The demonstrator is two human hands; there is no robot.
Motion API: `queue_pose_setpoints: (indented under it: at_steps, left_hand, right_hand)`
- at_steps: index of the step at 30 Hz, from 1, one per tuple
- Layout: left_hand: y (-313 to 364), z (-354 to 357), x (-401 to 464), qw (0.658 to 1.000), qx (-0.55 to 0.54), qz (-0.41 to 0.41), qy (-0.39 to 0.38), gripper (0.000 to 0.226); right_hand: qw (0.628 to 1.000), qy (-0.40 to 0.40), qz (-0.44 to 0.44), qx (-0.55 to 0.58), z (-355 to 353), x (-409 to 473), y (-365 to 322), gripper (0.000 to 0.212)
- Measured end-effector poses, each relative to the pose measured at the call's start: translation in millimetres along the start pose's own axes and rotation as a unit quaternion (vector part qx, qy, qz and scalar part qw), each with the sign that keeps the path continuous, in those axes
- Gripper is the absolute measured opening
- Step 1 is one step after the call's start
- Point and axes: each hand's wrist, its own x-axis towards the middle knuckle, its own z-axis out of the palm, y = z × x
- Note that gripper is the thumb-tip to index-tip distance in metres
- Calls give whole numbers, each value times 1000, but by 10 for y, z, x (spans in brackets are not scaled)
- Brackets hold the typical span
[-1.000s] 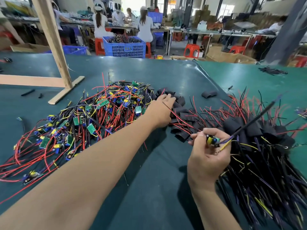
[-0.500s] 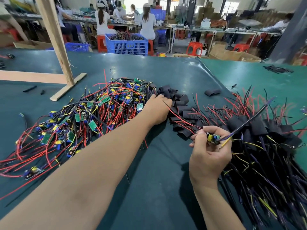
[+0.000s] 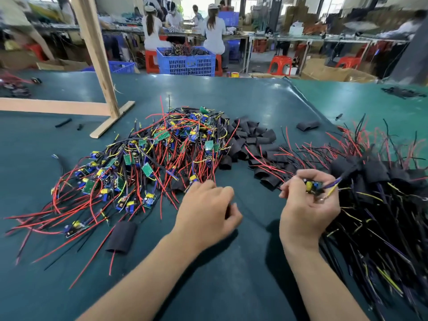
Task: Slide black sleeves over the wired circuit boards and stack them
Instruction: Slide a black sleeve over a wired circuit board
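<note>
- Up close, the right hand [image 3: 308, 205] pinches a small board [image 3: 313, 186] between thumb and fingertips; the board shows a yellow part and blue body, with purple and yellow wires trailing off to the right.
- Left hand [image 3: 208, 212] hovers over the table [image 3: 231, 286] with fingers curled, blurred; something dark shows between its fingers, but I cannot tell whether it grips a sleeve.
- Bare boards [image 3: 139, 163], green and blue with red and black wires, lie heaped to the left.
- Empty black sleeves [image 3: 252, 140] are piled behind the hands, between the two heaps.
- Sleeved boards [image 3: 379, 181] are stacked at the right, wires fanning outward.
- One sleeved board [image 3: 121, 237] lies alone near the left forearm, a red wire sticking out.
</note>
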Motion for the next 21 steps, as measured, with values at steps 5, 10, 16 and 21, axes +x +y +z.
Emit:
queue_pose_setpoints:
  at_steps: [5,10,16,21]
  left_hand:
    - [-253,-139,-176,978,-87,41,-187,50]
    - [-433,-183,-317,960,-228,45,-159,40]
    - [-436,-113,-251,951,-290,-102,-46,40]
    - [-435,-51,-248,918,-363,-150,59,42]
  right_hand:
    - [999,-35,3,-23,-7,-43,25,23]
    - [996,-88,29,-9,-19,-44,58,26]
    - [987,-139,83,-7,7,-50,109,12]
    - [980,-173,94,11,17,-56,65,4]
